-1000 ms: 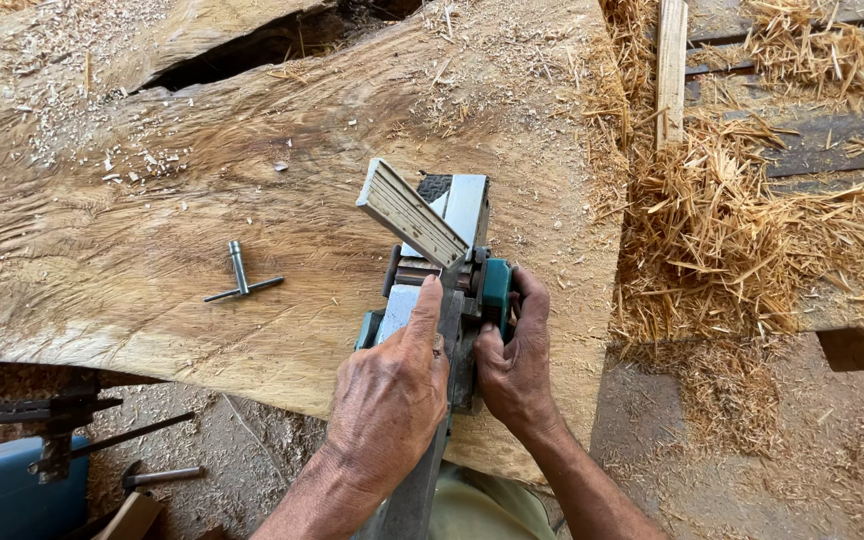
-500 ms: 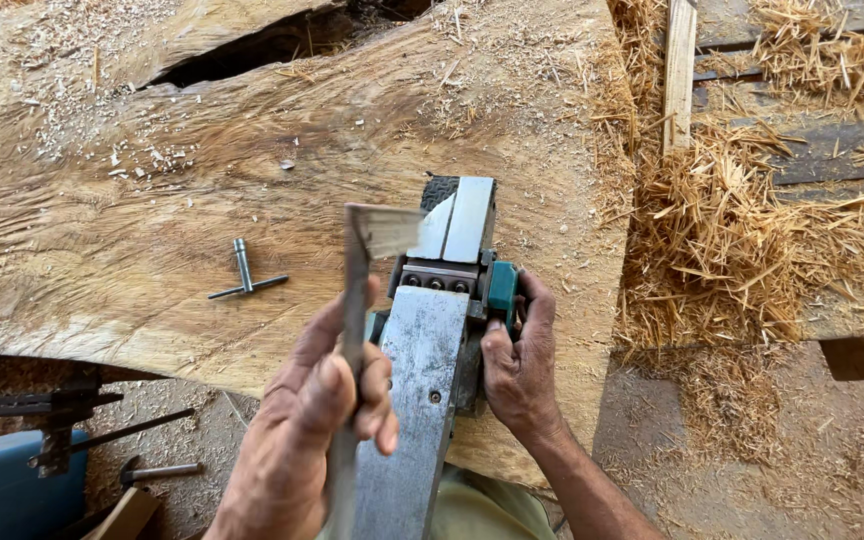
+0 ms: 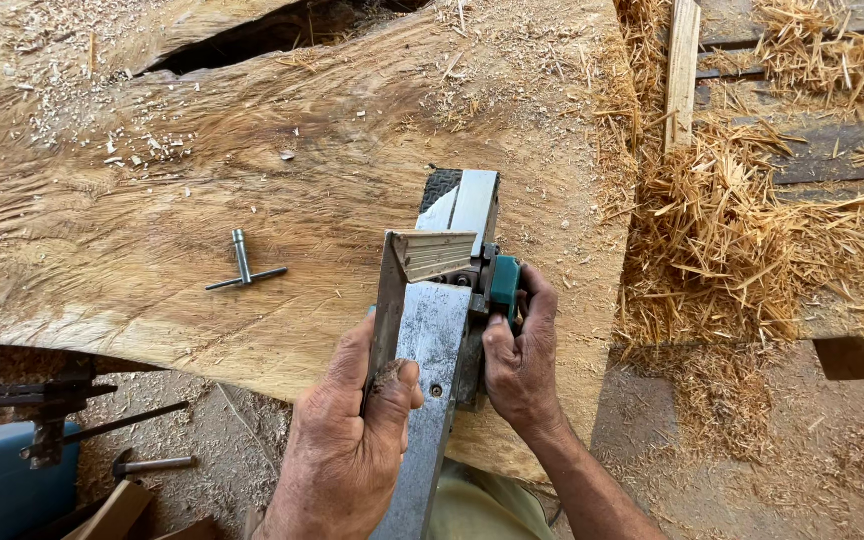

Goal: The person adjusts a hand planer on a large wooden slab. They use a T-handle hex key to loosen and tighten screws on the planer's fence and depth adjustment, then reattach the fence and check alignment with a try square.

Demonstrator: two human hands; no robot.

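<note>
Wood — one broad, rough-sawn slab (image 3: 252, 200) with pale shavings scattered on its far end, serving as the work surface. Lying upside down at its near edge: a grey metal electric planer with a teal housing (image 3: 447, 300), sole plate facing up and running toward the camera.

Left hand (image 3: 352, 440): clenched round a long L-shaped metal straightedge (image 3: 402, 290), which stands along the left side of the planer's sole; its ribbed short leg lies across the sole near the blade drum.

Right hand (image 3: 520, 365): grasping the planer's right side, fingers wrapped over the teal part.

Small T-handled steel wrench (image 3: 242, 270) — lying loose on the slab, well apart to the left of the planer.

Heap of straw-coloured wood shavings (image 3: 752, 240) on dark planks to the right of the slab; a narrow wooden batten (image 3: 682, 70) lies beyond it.

Below the slab at lower left: dusty floor with sawdust, a blue object (image 3: 2, 490), dark metal rods.
</note>
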